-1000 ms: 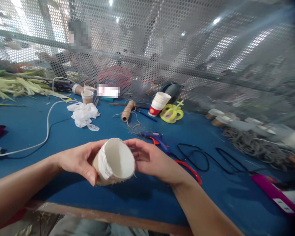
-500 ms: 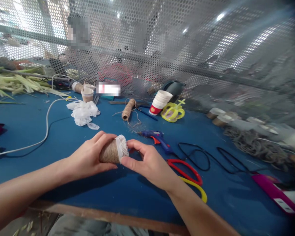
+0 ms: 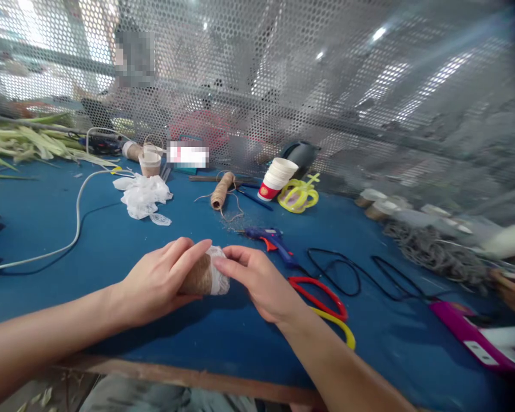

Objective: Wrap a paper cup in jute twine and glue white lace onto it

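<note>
A twine-wrapped cup [image 3: 198, 278] lies tilted on its side above the blue table, with a band of white lace [image 3: 220, 281] around its right end. My left hand [image 3: 157, 280] is wrapped over the twine part from the left. At the lace end, the thumb and fingers of my right hand [image 3: 264, 283] press the lace against the cup. Beyond my right hand lies a blue glue gun [image 3: 268, 236], its nozzle pointing left. Scissors with one red and one yellow handle [image 3: 321, 297] sit beside my right forearm, partly hidden by it.
Crumpled white lace [image 3: 142, 195], a twine roll [image 3: 222, 191], stacked paper cups [image 3: 277, 178] and a yellow crown-shaped piece [image 3: 298, 195] stand farther back. A white cable [image 3: 78, 220] crosses the left; a magenta power strip [image 3: 467, 335] lies right. Another person's hand [image 3: 512, 289] shows at the right edge.
The cup has turned slightly in my left hand, whose fingers reach farther over it. My right thumb has moved up from the lower rim onto the lace. The view has shifted slightly.
</note>
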Demonstrator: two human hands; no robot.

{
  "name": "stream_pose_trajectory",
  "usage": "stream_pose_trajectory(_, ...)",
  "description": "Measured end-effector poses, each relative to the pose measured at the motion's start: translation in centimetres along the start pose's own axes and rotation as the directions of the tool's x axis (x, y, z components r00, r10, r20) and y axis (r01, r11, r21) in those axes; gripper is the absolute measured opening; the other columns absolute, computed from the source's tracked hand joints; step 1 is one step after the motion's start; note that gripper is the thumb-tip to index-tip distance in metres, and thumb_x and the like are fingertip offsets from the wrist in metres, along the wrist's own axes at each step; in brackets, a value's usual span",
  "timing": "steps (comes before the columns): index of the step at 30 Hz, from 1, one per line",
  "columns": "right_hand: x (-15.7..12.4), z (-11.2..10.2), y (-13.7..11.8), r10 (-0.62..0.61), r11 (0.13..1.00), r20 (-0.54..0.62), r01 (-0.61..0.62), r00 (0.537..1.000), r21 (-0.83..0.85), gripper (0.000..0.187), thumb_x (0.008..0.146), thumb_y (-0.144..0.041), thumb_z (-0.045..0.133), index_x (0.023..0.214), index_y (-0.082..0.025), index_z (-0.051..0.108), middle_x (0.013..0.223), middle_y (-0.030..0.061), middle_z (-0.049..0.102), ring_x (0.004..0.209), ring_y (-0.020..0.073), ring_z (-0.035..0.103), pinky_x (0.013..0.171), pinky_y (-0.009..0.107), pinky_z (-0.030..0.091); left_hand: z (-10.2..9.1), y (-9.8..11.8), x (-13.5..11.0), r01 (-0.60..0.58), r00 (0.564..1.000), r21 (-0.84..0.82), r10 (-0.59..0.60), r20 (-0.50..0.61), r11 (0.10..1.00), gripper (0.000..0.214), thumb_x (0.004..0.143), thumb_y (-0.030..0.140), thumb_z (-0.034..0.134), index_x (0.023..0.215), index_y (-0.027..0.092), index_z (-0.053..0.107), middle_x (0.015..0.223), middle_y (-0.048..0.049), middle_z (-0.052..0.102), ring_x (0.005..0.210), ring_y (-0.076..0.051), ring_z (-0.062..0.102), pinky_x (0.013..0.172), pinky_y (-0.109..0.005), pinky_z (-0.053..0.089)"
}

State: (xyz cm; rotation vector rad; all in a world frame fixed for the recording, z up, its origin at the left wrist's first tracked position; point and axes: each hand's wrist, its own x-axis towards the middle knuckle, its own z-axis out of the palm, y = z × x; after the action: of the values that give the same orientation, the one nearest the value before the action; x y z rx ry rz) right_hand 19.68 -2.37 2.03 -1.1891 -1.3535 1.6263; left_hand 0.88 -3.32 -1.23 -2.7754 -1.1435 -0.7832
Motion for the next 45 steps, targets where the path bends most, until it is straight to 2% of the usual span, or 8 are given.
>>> stream_pose_trajectory(10,0.5,0.1,0.1,0.139,0.951,0.068,-0.152,0.988,0.268,0.038,0.061,-0.051,0.072,0.061,-0.015,0.060,0.057,-0.0020,0.056,0.061,0.0118,0.050,0.063,0.027,0.038,-0.2,0.3,0.4,-0.115,0.992,0.167,0.121,-0.022,0.979,0.066,0.072,0.022,0.066,0.126,0.007,0.030,0.101,-0.0163,0.060,0.079,-0.025,0.062,0.064,-0.035,0.056)
stream_pose_trajectory(15,1.2,-1.2,0.3,0.108,0.992,0.015,-0.108,0.994,0.064,0.048,0.064,-0.063,0.064,0.058,-0.017,0.053,0.056,-0.0029,0.052,0.055,0.0107,0.046,0.059,0.028,0.035,-0.3,0.0,0.5,-0.185,0.979,0.170,0.196,-0.049,0.968,0.032,0.083,0.009,0.040,0.115,0.009,0.041,0.101,-0.0158,0.061,0.081,-0.023,0.061,0.067,-0.037,0.055)
stream_pose_trajectory(19,1.6,-2.5,0.0,-0.036,0.977,-0.112,0.011,0.993,-0.213,0.054,0.068,-0.069,0.054,0.062,-0.016,0.059,0.068,0.0028,0.059,0.068,0.0151,0.052,0.065,0.031,0.038,-0.4,-0.4,0.5,-0.267,0.953,0.127,0.281,-0.111,0.955,0.028,0.084,0.006,0.039,0.111,0.010,0.045,0.103,-0.0149,0.061,0.091,-0.022,0.058,0.077,-0.036,0.054)
stream_pose_trajectory(24,1.3,-2.3,-0.1,0.069,0.993,0.120,-0.056,0.990,-0.106,0.052,0.072,-0.065,0.054,0.070,-0.015,0.064,0.073,0.0051,0.062,0.074,0.0172,0.055,0.074,0.034,0.040,-0.4,-0.4,0.5,-0.332,0.927,0.115,0.347,-0.141,0.936,0.029,0.085,0.004,0.038,0.112,0.011,0.044,0.105,-0.0143,0.059,0.095,-0.021,0.056,0.080,-0.035,0.054)
stream_pose_trajectory(29,1.1,-1.4,0.3,0.079,0.990,0.060,-0.086,0.995,0.112,0.032,0.059,-0.042,0.077,0.072,-0.016,0.064,0.073,0.0014,0.063,0.070,0.0136,0.055,0.067,0.029,0.040,-0.4,-0.2,0.4,-0.336,0.930,0.074,0.343,-0.134,0.939,0.030,0.084,0.005,0.039,0.114,0.011,0.044,0.107,-0.0149,0.058,0.098,-0.021,0.056,0.080,-0.034,0.055)
stream_pose_trajectory(34,1.1,-1.1,0.0,0.038,0.973,-0.017,-0.034,0.999,0.228,0.026,0.062,-0.036,0.075,0.069,-0.016,0.061,0.075,0.0008,0.064,0.073,0.0125,0.057,0.072,0.028,0.041,-0.4,-0.1,0.4,-0.307,0.947,-0.018,0.303,-0.108,0.952,0.032,0.082,0.008,0.044,0.113,0.010,0.042,0.108,-0.0167,0.058,0.097,-0.023,0.057,0.079,-0.035,0.055)
stream_pose_trajectory(40,1.2,-1.6,-0.2,0.030,0.997,-0.063,-0.025,0.998,0.076,0.033,0.069,-0.047,0.069,0.071,-0.016,0.060,0.065,-0.0022,0.059,0.061,0.0085,0.052,0.065,0.025,0.040,-0.4,-0.2,0.4,-0.311,0.939,0.014,0.309,-0.151,0.950,0.033,0.081,0.004,0.042,0.113,0.010,0.043,0.109,-0.0169,0.056,0.100,-0.022,0.055,0.080,-0.036,0.054)
stream_pose_trajectory(45,1.2,-1.9,-0.1,0.094,0.994,0.126,-0.100,0.988,0.038,0.050,0.071,-0.064,0.055,0.069,-0.015,0.064,0.065,0.0017,0.061,0.063,0.0124,0.056,0.068,0.028,0.042,-0.1,-0.5,0.1,-0.266,0.945,0.013,0.264,-0.193,0.964,0.039,0.080,0.001,0.043,0.117,0.014,0.042,0.111,-0.0155,0.053,0.102,-0.022,0.053,0.082,-0.037,0.052)
